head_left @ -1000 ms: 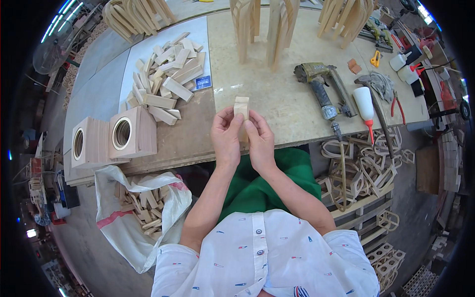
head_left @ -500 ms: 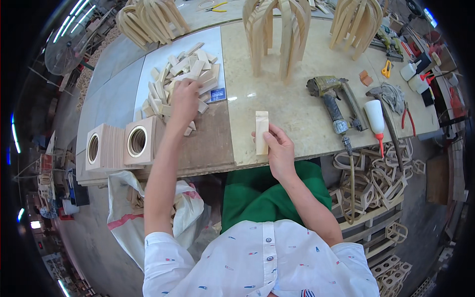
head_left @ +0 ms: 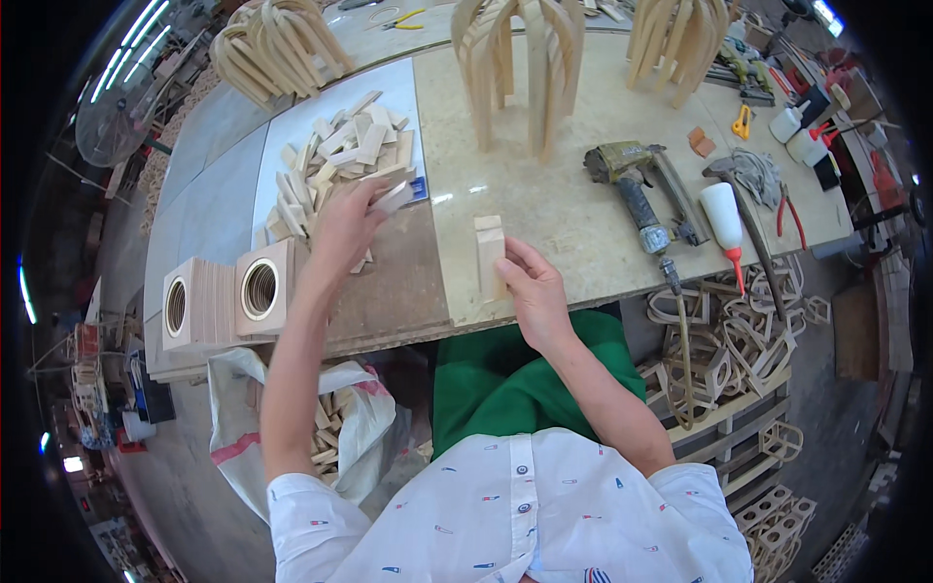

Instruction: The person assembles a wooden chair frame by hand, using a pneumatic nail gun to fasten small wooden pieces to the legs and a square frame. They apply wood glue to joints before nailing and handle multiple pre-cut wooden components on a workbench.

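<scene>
My left hand [head_left: 352, 222] is at the near right side of a loose pile of small wooden blocks [head_left: 335, 146], its fingers closed on a pale wooden block [head_left: 394, 198]. My right hand [head_left: 537, 291] pinches an oblong wooden block [head_left: 490, 260] over the near part of the table, thumb on its face. That block is held upright and looks slightly tilted; whether a second piece lies behind it, I cannot tell. A blue card [head_left: 419, 188] shows partly behind the left hand's block.
To the left stand stacks of square plywood pieces with round holes [head_left: 260, 289]. Arched wooden frames [head_left: 520, 73] rise at the back. A nail gun [head_left: 641, 194], a glue bottle [head_left: 721, 216], a hammer [head_left: 753, 223] and red pliers [head_left: 790, 216] lie at right. An open sack [head_left: 233, 418] sits below the edge.
My left hand has drawn back from the pile toward me, with a block now showing in its fingers. My right hand still holds its block, now tilted a little. The whole view has shifted slightly.
</scene>
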{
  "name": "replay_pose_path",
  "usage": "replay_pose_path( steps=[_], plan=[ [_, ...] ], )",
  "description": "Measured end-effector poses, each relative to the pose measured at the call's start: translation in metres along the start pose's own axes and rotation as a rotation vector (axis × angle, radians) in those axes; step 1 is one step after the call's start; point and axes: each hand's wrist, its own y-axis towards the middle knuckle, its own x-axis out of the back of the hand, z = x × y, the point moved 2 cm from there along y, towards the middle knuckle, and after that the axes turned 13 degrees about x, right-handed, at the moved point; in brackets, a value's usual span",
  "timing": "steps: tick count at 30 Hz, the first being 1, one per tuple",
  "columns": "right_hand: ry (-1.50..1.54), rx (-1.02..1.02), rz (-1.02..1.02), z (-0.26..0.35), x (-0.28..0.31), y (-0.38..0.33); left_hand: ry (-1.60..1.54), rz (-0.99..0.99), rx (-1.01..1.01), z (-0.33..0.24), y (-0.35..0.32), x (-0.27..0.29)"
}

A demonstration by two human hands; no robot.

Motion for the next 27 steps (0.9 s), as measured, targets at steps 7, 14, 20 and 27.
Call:
replay_pose_path(
  steps=[7, 14, 20, 27],
  plan=[
    [-0.016, 0.044, 0.064, 0.008, -0.017, 0.009, -0.993, 0.077, 0.286, -0.033, -0.045, -0.076],
    [-0.091, 0.069, -0.011, 0.007, -0.010, 0.008, -1.138, 0.162, 0.320, -0.053, -0.063, -0.092],
    [-0.076, 0.078, -0.036, -0.001, -0.006, 0.008, -1.230, 0.220, 0.320, -0.053, -0.065, -0.095],
    [-0.061, 0.047, -0.046, -0.003, -0.007, 0.009, -1.257, 0.270, 0.338, -0.051, -0.064, -0.097]
  ],
)
